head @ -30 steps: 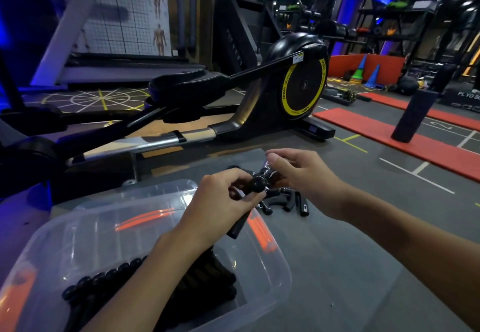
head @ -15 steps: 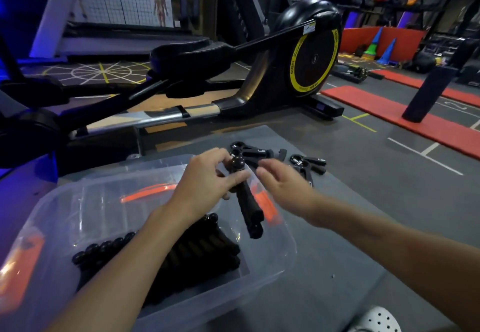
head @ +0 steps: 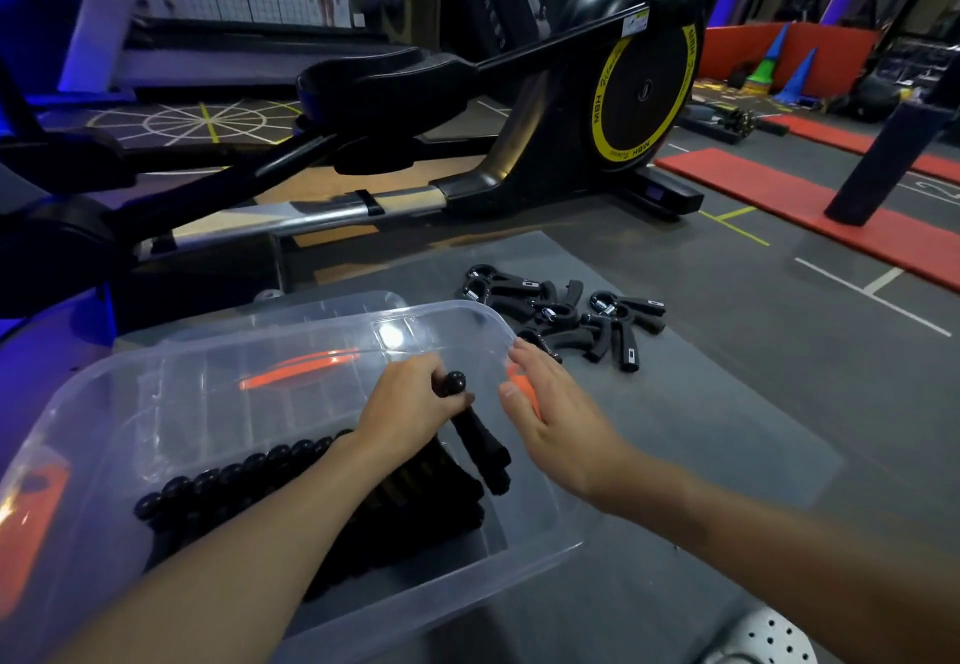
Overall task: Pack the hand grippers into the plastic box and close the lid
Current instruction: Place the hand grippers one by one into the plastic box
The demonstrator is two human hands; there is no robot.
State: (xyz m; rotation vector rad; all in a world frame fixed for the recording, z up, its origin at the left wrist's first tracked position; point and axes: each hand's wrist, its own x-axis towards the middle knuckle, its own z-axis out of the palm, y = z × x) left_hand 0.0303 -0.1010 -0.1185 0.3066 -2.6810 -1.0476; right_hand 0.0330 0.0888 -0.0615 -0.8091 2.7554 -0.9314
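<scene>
A clear plastic box [head: 524,539] with orange latches stands on a grey mat, and a row of black hand grippers [head: 228,476] lies inside it. My left hand [head: 410,403] is inside the box and grips one black hand gripper [head: 475,435] by its top, handles pointing down over the packed row. My right hand [head: 550,403] hovers open over the box's right rim, holding nothing. Several loose hand grippers [head: 566,315] lie in a pile on the mat beyond the box.
The clear lid [head: 291,315] lies behind the box. An elliptical trainer [head: 644,86] stands close behind the mat [head: 701,403]. A red floor mat [head: 810,201] and a dark post [head: 893,144] are at the right. A white perforated shoe [head: 763,637] shows at the bottom right.
My left hand has lowered the held gripper into the box. My right hand has let go of it and drawn away to the box's right rim. The view has tipped downward.
</scene>
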